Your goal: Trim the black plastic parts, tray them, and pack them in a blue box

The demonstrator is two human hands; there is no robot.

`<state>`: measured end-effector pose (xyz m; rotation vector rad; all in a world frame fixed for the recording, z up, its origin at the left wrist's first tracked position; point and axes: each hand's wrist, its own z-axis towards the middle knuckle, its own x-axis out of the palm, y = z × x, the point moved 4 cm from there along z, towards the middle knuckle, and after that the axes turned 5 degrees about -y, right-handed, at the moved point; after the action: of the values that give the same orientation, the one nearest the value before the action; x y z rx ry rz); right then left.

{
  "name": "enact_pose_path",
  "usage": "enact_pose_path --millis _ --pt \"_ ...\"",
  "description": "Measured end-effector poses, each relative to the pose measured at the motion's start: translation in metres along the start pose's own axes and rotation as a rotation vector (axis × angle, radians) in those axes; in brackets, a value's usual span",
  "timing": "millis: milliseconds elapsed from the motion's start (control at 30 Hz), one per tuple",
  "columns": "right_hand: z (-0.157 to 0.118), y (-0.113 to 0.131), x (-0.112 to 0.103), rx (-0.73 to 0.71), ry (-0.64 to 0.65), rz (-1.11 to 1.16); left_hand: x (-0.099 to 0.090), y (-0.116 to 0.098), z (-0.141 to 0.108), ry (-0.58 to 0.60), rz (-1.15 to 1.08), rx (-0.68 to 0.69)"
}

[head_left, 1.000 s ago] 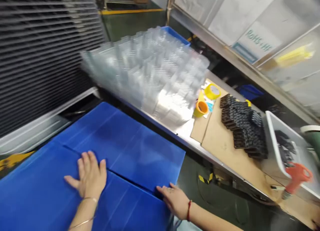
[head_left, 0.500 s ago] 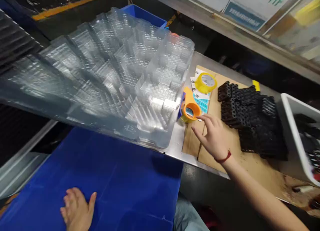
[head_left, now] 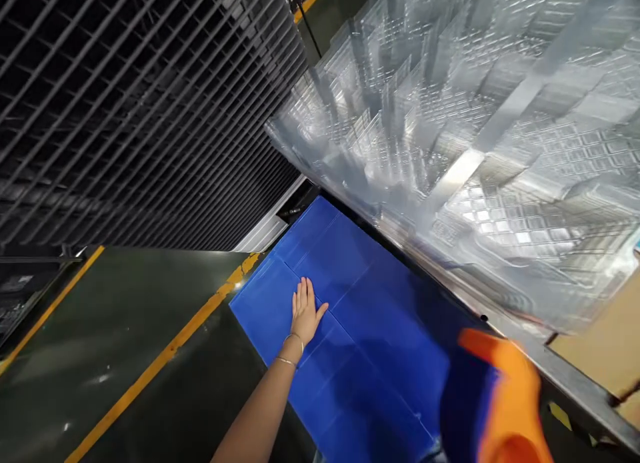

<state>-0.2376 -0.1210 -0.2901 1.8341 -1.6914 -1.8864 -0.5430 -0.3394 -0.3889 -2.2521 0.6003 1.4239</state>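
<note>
My left hand (head_left: 304, 311) lies flat with its fingers stretched out on a blue panel-like surface (head_left: 380, 329), which has seams running across it. Nothing is in that hand. At the lower right, an orange and blue tape dispenser (head_left: 513, 396), smeared by motion, appears above the near edge of the table. My right hand does not show in the current view, so its grip cannot be seen. Beside the blue surface, clear moulded plastic trays (head_left: 450, 156) lie stacked and overhang the table edge.
A tall stack of black ribbed trays (head_left: 150, 116) rises at the upper left. The metal table edge (head_left: 575, 383) runs along the right, with brown cardboard (head_left: 595, 349) on it. Yellow lines (head_left: 165, 356) mark the dark floor on the left.
The view has swung left and down. The tape dispenser, earlier on the table at my right fingertips, has come off it toward me. My left hand has reached farther across the blue surface.
</note>
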Motion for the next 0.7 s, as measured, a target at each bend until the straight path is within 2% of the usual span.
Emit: enact_pose_path --millis 133,200,267,333,400,533,600,700 --pt "-0.037 0.022 0.069 -0.133 0.080 0.017 -0.002 0.005 -0.001 -0.045 -0.007 0.079" --pt "-0.046 0.037 0.100 -0.198 0.061 -0.029 -0.006 0.009 0.001 -0.075 0.001 0.144" --pt "-0.050 0.054 0.120 -0.207 0.001 -0.119 -0.009 0.013 0.004 -0.104 0.004 0.204" --pt "-0.050 0.070 0.130 -0.126 -0.062 -0.207 -0.011 0.018 0.008 -0.134 -0.015 0.251" --pt "-0.044 0.081 0.134 0.014 -0.078 -0.265 -0.014 0.023 0.010 -0.155 -0.064 0.305" --pt "-0.024 0.085 0.141 0.285 -0.088 -0.346 -0.030 0.037 0.024 -0.187 -0.162 0.394" --pt "-0.015 0.079 0.145 0.341 -0.105 -0.339 -0.046 0.049 0.043 -0.250 -0.165 0.337" --pt "-0.012 0.066 0.148 0.400 -0.107 -0.289 -0.073 0.069 0.082 -0.324 -0.169 0.161"
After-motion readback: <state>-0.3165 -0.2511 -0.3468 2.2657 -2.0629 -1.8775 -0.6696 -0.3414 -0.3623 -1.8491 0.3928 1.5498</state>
